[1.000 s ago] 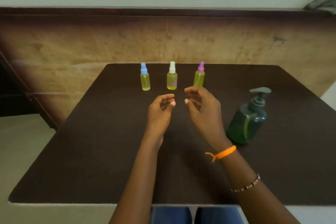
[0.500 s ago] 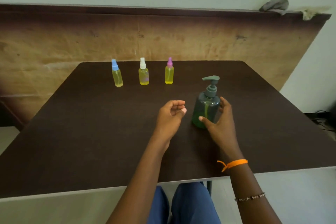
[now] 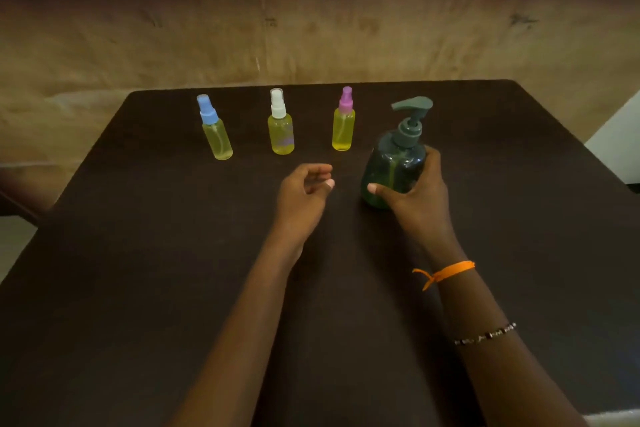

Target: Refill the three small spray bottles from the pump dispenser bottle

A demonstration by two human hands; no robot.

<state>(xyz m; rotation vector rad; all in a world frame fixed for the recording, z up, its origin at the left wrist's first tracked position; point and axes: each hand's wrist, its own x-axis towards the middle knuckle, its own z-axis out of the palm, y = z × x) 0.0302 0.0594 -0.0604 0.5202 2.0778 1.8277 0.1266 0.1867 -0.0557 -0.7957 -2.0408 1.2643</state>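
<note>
A: L to R, what's showing?

B: Three small spray bottles are standing in a row at the table's far side: blue-cap bottle (image 3: 216,133), white-cap bottle (image 3: 281,130), pink-cap bottle (image 3: 343,126), all w/ yellow liquid. Left hand (image 3: 303,196) is hovering near the middle, fingers loosely curled, holding nothing. Right hand (image 3: 414,194) is wrapping thumb and fingers round the green pump bottle (image 3: 394,163), just right of the pink-cap one.

A: Doing the step well?

B: Probably by keeping the pump bottle upright, gripping low on the body, and unscrewing a spray cap w/ the free hand first.

A: Surroundings?

B: Dark brown table (image 3: 138,270) is sitting against a worn tan wall (image 3: 311,28).
</note>
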